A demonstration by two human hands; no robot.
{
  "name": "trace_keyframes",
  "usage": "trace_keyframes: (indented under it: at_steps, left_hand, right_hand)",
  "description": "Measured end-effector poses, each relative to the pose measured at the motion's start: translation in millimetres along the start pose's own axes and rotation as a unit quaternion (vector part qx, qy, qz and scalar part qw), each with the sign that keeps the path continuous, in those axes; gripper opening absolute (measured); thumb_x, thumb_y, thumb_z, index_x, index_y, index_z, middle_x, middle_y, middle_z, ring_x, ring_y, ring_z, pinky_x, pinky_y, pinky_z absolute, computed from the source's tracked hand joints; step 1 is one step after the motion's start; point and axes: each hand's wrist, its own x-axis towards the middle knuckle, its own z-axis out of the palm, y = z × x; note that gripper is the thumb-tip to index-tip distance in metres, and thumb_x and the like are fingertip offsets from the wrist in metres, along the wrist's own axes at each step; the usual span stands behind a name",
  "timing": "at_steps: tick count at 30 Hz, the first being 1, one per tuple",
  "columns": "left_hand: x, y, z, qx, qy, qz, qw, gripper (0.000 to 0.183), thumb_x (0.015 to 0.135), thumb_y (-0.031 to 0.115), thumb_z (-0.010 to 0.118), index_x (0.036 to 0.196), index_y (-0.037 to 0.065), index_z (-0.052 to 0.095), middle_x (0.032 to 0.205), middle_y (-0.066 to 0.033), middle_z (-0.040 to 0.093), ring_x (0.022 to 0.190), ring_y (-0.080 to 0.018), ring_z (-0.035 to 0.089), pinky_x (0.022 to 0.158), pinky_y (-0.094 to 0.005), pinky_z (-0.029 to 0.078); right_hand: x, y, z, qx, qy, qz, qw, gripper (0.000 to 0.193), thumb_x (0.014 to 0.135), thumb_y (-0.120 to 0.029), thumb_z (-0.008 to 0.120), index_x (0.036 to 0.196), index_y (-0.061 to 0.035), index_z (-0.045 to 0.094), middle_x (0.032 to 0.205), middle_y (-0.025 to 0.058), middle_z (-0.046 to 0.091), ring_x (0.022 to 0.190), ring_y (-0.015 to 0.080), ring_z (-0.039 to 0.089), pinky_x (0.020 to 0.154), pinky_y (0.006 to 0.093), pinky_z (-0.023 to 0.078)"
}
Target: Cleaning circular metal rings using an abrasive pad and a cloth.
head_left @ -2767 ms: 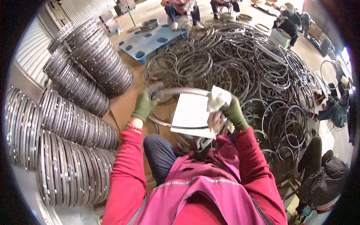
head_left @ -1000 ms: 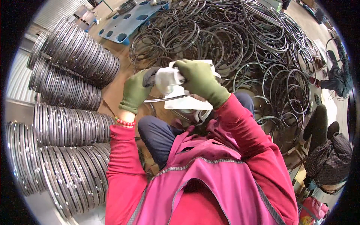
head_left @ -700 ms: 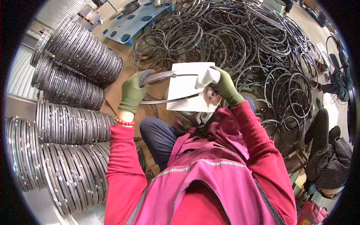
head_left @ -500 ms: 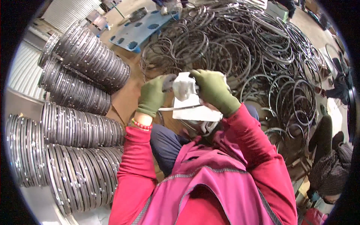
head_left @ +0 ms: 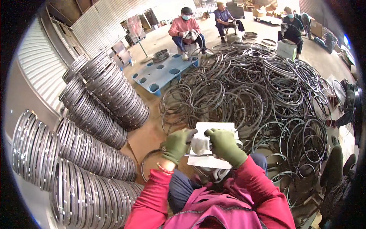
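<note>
My left hand (head_left: 176, 145), in an olive glove with dark fingertips, has its fingers curled at the left side of a white, lumpy piece (head_left: 201, 145). From the right, my right hand (head_left: 226, 146), gloved the same way, is closed at the piece's upper right. What either hand grips is hidden by the gloves. Behind and below them shows a white board (head_left: 215, 125). A thin dark hoop (head_left: 143, 163) curves out left of my left wrist, and a metal strip (head_left: 197, 155) crosses between the wrists; I cannot tell whether they are one piece.
Loose dark hoops (head_left: 244, 95) lie heaped ahead and to the right. Long stacks of hoops (head_left: 114, 91) fill the left side. Beyond is a blue pallet (head_left: 162, 72). Several people sit farther back, one in a pink top (head_left: 185, 27); another person's dark-clothed leg (head_left: 331, 168) is at right.
The view has tilted up, so the hands sit lower in the picture and the people at the back show. Both hands stay closed by the white piece, with the left fingers nearer the right ones.
</note>
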Motion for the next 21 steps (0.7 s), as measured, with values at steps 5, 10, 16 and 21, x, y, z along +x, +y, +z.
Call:
trace_keyframes:
  at_steps: [5,10,16,21]
  left_hand:
    - [10.5,-1.2,-2.7,-0.008,0.025,0.027,0.999,0.033,0.07,0.01,0.063,0.103,0.016,0.063,0.082,-0.008,0.062,0.076,-0.0282,0.062,0.064,-0.0387,0.048]
    - [-9.3,-51.0,-18.7,-0.098,0.046,-0.045,0.993,0.036,0.064,-0.003,0.063,0.096,0.013,0.067,0.094,-0.0082,0.065,0.088,-0.027,0.063,0.074,-0.033,0.05]
    - [-39.6,-76.6,-25.3,-0.098,0.039,-0.089,0.99,0.047,0.065,-0.005,0.063,0.109,0.012,0.061,0.101,-0.0108,0.063,0.093,-0.0293,0.061,0.078,-0.0351,0.049]
    - [-27.8,-66.6,-62.5,0.144,-0.091,-0.106,0.98,0.068,0.072,0.015,0.07,0.133,0.012,0.04,0.115,-0.0181,0.054,0.106,-0.033,0.054,0.09,-0.0411,0.043]
  right_hand:
    - [11.5,14.0,4.8,0.034,0.007,0.001,0.999,0.028,0.073,-0.016,0.061,0.099,-0.0068,0.057,0.084,0.014,0.062,0.078,0.0316,0.063,0.065,0.043,0.05]
    - [-25.4,117.2,77.9,0.229,0.046,0.065,0.97,0.058,0.066,-0.024,0.074,0.117,-0.0058,0.054,0.101,0.0183,0.064,0.092,0.0275,0.064,0.079,0.0362,0.05]
    - [-38.9,124.7,123.0,0.486,0.112,0.115,0.859,0.054,0.07,-0.005,0.074,0.119,0.0032,0.051,0.096,0.0064,0.064,0.087,0.0095,0.057,0.079,0.0275,0.048]
    - [-10.1,110.8,65.0,0.397,0.183,0.075,0.896,0.05,0.063,-0.004,0.077,0.108,0.001,0.057,0.092,0.0103,0.066,0.081,0.0167,0.063,0.073,0.0294,0.05]
